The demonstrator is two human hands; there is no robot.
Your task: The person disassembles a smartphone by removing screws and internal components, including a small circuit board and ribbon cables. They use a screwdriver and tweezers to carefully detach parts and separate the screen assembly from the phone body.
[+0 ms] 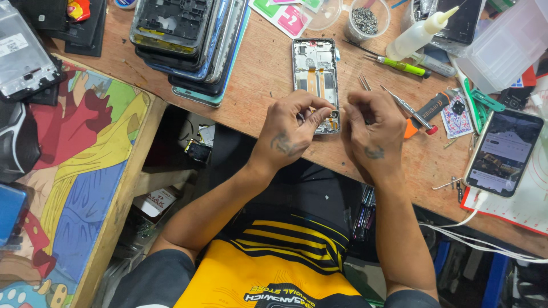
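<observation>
Just one cam, strapped to my head, looking steeply down at my wooden bench (257,80) from close up; my lap fills the bottom of the frame.

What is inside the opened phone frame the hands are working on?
Inside the opened phone frame, pale shielding and two orange flex strips show. The left hand covers its lower end, fingertips at the bottom edge; the right hand sits beside it. Parts underneath are hidden.
</observation>
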